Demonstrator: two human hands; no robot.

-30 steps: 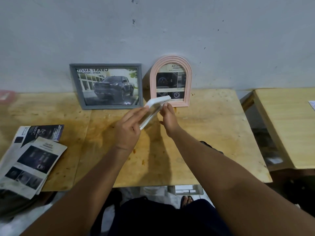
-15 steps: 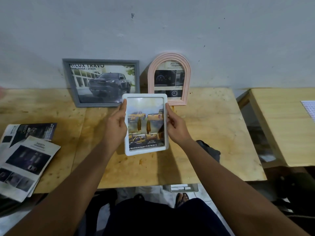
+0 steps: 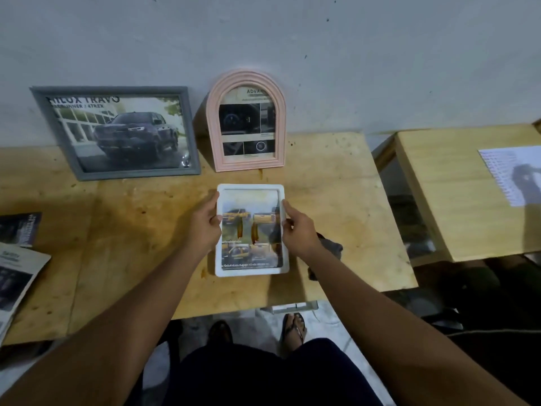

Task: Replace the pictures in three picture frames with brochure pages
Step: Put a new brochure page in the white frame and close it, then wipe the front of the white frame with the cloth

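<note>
Arms: both bare forearms reach forward, converging.
Left hand (image 3: 205,222): grip clamped on white rectangular picture frame (image 3: 251,230), left edge.
Right hand (image 3: 295,227): clamped on its right edge.
Frame: face up over wooden tabletop (image 3: 146,230).
Far: grey rectangular frame (image 3: 114,132), pink arched frame (image 3: 246,121), leaning on wall.

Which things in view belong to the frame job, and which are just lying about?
Job:
- white frame, held by left hand and right hand
- grey frame, against the wall
- pink arched frame, against the wall
- brochure pages, table's left edge

Lying about:
- printed sheet on the side table
- dark cloth by the right wrist
</note>
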